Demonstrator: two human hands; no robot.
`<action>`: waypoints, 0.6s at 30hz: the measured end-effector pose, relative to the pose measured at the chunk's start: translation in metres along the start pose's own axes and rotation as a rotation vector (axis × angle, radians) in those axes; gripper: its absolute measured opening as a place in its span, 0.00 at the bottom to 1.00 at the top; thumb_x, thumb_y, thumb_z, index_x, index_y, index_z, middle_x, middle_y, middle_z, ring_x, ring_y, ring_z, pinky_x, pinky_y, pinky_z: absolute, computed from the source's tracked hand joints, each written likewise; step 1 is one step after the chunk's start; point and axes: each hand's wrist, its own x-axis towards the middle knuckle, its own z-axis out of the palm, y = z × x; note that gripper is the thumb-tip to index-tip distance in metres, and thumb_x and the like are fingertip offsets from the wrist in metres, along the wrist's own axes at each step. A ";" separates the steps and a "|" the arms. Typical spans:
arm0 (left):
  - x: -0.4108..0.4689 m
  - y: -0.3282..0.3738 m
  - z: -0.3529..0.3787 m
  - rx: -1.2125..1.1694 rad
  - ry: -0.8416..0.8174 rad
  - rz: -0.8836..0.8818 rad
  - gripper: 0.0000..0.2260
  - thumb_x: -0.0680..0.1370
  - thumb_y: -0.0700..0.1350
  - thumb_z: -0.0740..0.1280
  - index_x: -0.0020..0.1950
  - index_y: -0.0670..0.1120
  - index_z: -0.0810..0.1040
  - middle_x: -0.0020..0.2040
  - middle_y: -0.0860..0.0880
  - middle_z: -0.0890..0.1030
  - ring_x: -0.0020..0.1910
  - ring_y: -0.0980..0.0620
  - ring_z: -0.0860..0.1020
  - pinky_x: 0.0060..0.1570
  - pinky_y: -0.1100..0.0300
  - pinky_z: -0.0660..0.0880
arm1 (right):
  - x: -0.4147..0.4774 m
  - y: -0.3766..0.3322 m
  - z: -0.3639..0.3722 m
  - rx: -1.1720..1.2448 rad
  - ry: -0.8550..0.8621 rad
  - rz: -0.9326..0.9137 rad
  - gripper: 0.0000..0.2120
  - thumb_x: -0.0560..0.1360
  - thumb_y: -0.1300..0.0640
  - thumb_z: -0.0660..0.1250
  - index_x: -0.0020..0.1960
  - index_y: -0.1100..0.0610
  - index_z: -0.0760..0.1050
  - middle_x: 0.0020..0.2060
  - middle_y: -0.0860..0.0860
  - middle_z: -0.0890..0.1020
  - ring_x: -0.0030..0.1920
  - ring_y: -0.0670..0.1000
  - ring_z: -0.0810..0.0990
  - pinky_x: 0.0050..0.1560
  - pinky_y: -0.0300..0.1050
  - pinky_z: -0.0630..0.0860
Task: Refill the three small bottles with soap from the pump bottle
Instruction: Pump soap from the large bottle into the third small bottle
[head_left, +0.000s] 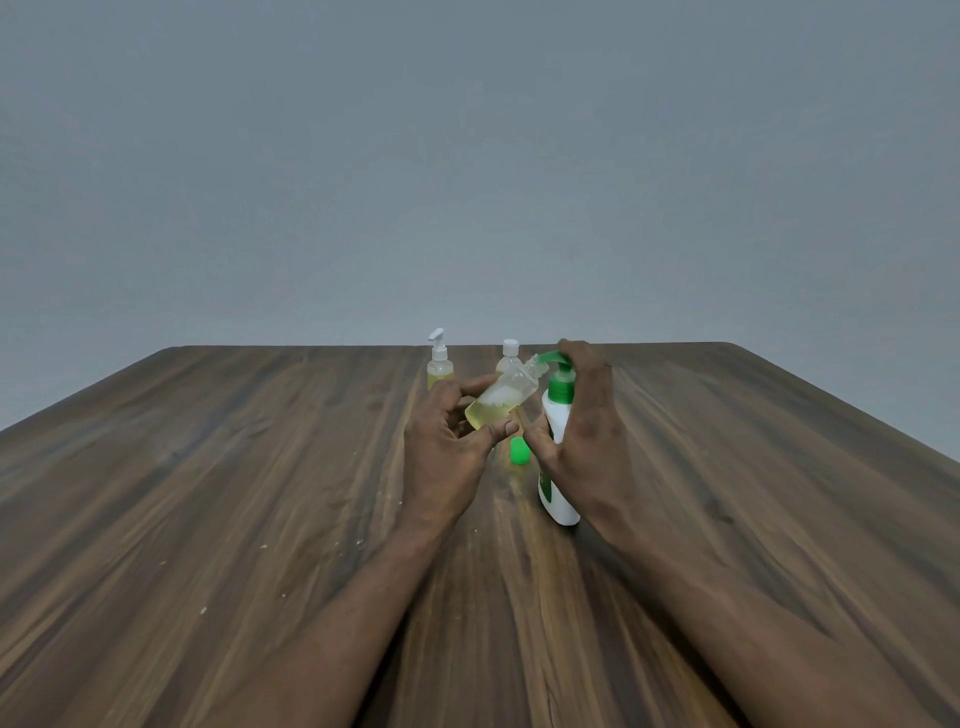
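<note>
Both hands are up at the middle of the wooden table (249, 499). The left hand (447, 441) grips a small clear bottle (501, 402), thumb below and fingers curled over the top, and the bottle is lifted off the table and tilted hard, its bare open neck pointing up and to the right. Pale yellow soap with foam lies in its lower half. That neck sits right at the green spout (549, 357) of the white pump bottle (560, 501), touching it or just short of it; I can't tell which.

The right hand (589, 431) is wrapped on the pump bottle, fingers draped over the pump head, thumb pressed against the white body. The pump bottle stands on the table, leaning slightly.

A loose green cap (519, 450) lies on the wood between the two hands, just beside the pump bottle. At the far edge stand two more small bottles, close together and upright: a pump-top bottle (440, 364) on the left, a white-capped bottle (509, 352) to its right, partly hidden behind the tilted one. A grey wall (467, 156) fills the background.
</note>
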 end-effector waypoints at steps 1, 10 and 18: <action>0.000 0.000 0.000 0.000 -0.004 -0.002 0.20 0.69 0.36 0.80 0.55 0.54 0.81 0.52 0.52 0.85 0.51 0.49 0.84 0.49 0.55 0.82 | 0.000 0.000 0.000 -0.011 -0.001 -0.001 0.36 0.71 0.62 0.75 0.73 0.57 0.62 0.67 0.53 0.69 0.62 0.45 0.71 0.52 0.28 0.67; 0.000 -0.001 0.001 0.005 -0.016 -0.029 0.19 0.70 0.36 0.80 0.59 0.45 0.82 0.54 0.49 0.85 0.52 0.50 0.84 0.51 0.56 0.82 | 0.000 0.001 0.001 0.015 0.017 -0.002 0.36 0.70 0.62 0.75 0.71 0.52 0.61 0.63 0.49 0.70 0.56 0.33 0.69 0.50 0.21 0.66; -0.001 -0.002 0.000 -0.017 -0.019 -0.067 0.18 0.70 0.36 0.79 0.58 0.45 0.82 0.54 0.48 0.85 0.53 0.47 0.84 0.53 0.48 0.82 | 0.000 0.004 0.002 0.013 0.014 -0.008 0.34 0.70 0.61 0.76 0.70 0.53 0.62 0.61 0.48 0.70 0.54 0.33 0.69 0.49 0.22 0.66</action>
